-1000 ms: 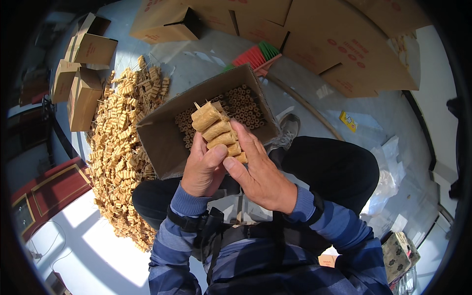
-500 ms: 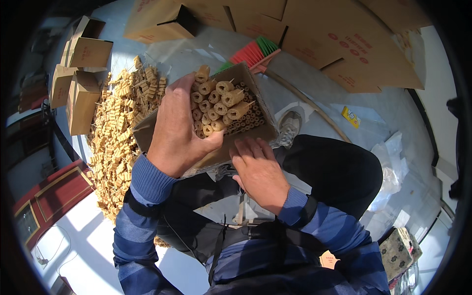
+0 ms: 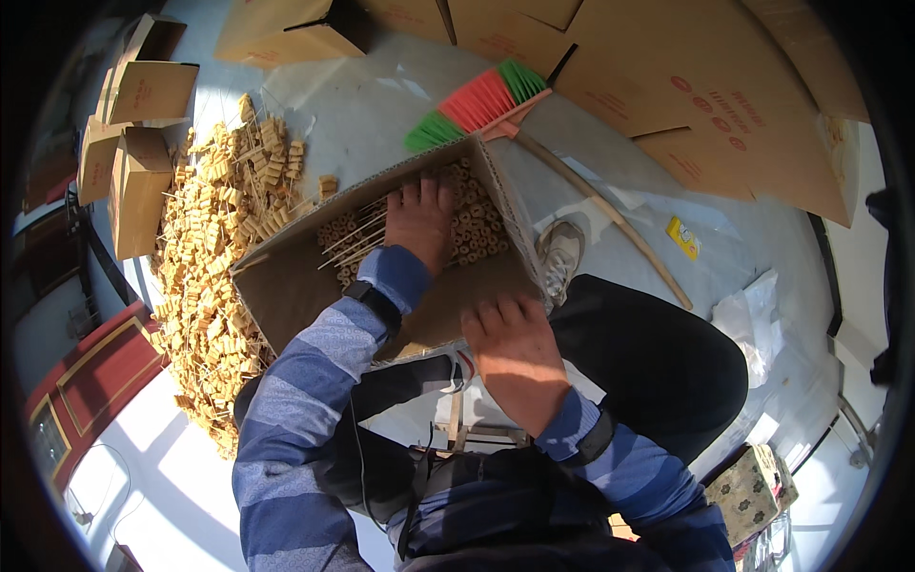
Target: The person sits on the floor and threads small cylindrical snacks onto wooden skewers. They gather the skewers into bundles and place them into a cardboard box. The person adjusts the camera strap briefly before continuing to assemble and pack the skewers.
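Note:
An open cardboard box (image 3: 295,296) rests tilted in front of me, by my legs. Ring-shaped, light-brown rolls on sticks (image 3: 477,232) are packed inside, their hollow ends facing up. My left hand (image 3: 419,221) reaches into the box, fingers bent over a bundle of skewered rolls. Thin bare sticks (image 3: 355,238) from that bundle stick out left of the hand; the rolls under the palm are hidden. Hooked over the box's near rim, the fingers of my right hand (image 3: 515,348) hold that wall; its thumb is out of sight.
A large heap of yellow skewered pieces (image 3: 214,276) lies left of the box. Open cartons (image 3: 143,195) stand beyond it. Past the box lies a red-and-green broom (image 3: 477,103) with a wooden handle. Flattened cardboard (image 3: 658,86) leans behind. A yellow packet (image 3: 682,237) and clear plastic (image 3: 748,324) lie right.
My left hand has lowered the bundle of skewered rolls into the box, and its sticks now lie sideways. My right hand has shifted slightly right along the near rim.

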A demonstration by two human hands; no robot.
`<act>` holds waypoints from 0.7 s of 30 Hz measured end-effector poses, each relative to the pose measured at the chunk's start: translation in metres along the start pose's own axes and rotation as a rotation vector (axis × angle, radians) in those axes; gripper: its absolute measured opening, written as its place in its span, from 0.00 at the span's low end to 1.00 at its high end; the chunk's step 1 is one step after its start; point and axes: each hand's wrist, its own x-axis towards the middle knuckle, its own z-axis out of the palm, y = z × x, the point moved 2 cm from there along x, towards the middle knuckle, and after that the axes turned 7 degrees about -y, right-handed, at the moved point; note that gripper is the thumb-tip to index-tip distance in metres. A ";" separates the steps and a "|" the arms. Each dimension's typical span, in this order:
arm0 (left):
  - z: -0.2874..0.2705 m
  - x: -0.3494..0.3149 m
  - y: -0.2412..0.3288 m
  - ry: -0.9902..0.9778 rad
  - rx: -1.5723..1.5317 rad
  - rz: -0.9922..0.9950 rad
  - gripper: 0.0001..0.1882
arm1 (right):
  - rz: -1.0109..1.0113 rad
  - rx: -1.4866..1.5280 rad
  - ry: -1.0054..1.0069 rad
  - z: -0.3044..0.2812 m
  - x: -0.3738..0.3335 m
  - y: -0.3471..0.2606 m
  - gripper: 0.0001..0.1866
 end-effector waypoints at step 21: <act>0.090 0.039 0.005 0.210 -0.091 0.085 0.39 | 0.003 -0.082 -0.067 0.015 0.003 -0.017 0.19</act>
